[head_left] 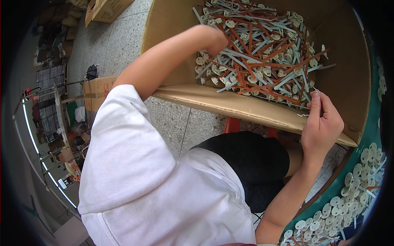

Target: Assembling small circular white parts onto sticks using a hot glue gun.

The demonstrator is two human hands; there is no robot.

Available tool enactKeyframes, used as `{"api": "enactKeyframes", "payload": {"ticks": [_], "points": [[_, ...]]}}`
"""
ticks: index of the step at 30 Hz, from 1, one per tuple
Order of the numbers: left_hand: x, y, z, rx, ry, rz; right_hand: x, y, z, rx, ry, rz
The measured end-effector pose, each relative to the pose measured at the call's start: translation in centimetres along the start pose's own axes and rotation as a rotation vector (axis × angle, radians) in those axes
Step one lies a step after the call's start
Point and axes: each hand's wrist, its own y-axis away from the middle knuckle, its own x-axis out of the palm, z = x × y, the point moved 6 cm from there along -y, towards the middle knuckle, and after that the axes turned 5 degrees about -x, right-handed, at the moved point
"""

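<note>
A large open cardboard box [254,105] holds a heap of reddish-brown and pale blue-grey strips [262,53] with small off-white round pieces among them. My left hand [216,42] reaches in over the left part of the heap, bent downward at the wrist; its fingers are hidden from view. At the box's near right edge, my right hand [322,121] is closed, thumb against forefinger, pinching a thin whitish strand [315,89] whose small end shows above the fingertips. A short wavy white bit [303,115] shows beside that hand, against the near flap.
On the right, a green-topped table [349,180] carries many off-white discs with holes [328,213] and some strips. Other cartons [96,92] stand on the speckled floor [168,123] at left. A metal frame rack [61,123] is farther left. Red stool parts [232,125] show below the box.
</note>
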Motion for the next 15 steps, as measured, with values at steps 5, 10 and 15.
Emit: {"api": "enactKeyframes", "payload": {"ticks": [5, 10, 15], "points": [[-8.0, 10.1, 4.0, -0.161, 0.234, -0.448, 0.3, -0.2, -0.4, 0.017, -0.039, -0.011], [-5.9, 8.3, 5.6, 0.035, 0.406, -0.356, 0.4, -0.2, -0.5, 0.097, -0.014, -0.008], [-6.7, 9.9, 8.6, -0.042, 0.348, -0.635, 0.2, -0.2, 0.1, 0.025, -0.014, -0.041]]}}
